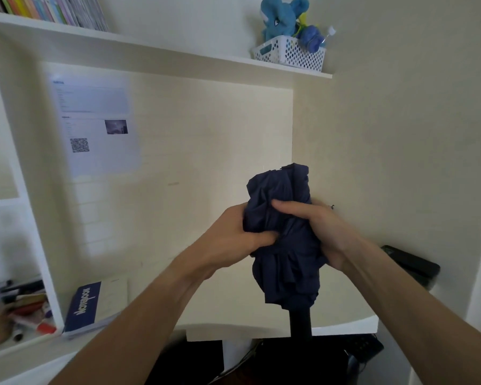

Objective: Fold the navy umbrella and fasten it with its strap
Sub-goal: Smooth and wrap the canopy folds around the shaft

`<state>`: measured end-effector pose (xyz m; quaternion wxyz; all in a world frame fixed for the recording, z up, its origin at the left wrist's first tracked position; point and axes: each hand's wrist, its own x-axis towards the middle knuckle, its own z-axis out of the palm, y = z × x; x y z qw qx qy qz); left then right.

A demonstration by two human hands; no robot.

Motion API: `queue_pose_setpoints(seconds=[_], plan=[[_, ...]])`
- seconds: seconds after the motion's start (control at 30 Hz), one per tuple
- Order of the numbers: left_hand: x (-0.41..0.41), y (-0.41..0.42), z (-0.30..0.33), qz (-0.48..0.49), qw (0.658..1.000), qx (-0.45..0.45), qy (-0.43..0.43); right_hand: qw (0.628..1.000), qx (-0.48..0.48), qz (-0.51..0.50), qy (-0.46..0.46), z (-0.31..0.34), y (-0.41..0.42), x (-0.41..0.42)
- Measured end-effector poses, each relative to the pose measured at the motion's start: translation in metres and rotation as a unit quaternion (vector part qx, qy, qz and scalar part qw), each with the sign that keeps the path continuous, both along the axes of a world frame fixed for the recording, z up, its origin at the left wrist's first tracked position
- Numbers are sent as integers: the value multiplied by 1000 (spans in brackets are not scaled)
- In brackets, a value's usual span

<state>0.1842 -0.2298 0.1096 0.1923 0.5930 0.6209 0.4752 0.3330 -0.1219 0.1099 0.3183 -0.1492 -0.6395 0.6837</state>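
Gathering step: crumpled navy fabric umbrella (282, 234) squeezed by left hand (233, 237) at nine o'clock, right hand (314, 229) at three, fingers curled tight; next, probably smoothing pleats, finding strap.

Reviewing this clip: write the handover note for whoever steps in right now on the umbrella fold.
Left hand: shut on the navy umbrella, thumb pressed into the bunched canopy.
Right hand: shut on the umbrella from the other side, fingers across the fabric.
Umbrella: held in the air above the desk, collapsed, black handle pointing down towards the wearer.
Done: canopy collapsed and gathered, though still loose and crumpled.
Left: smooth and wrap the folds tight, find the strap (not visible now), fasten it.
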Motion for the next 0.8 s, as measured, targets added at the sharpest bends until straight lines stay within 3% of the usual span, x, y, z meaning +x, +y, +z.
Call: queue_pose_setpoints(seconds=[0.1,0.2,0.27,0.37,0.43,0.6,0.8], plan=[[-2,0,9,-2,994,-75,75,1000,9,-13,-6,-3,0,0],[-4,3,13,14,987,-125,98,1000,10,-22,-11,-10,-1,-9],[-7,5,10,34,991,-110,69,1000,-5,-26,-3,-14,-2,-13],[-11,5,5,122,988,-67,-67,1000,-22,-11,14,-12,0,-13],[-13,1,3,119,982,-95,-110,1000,-22,0,14,-8,2,-13],[-15,-8,6,46,982,-177,47,1000,-9,18,-20,-9,3,-12],[-17,0,-2,97,980,-123,118,999,-44,-4,9,-17,4,-15]])
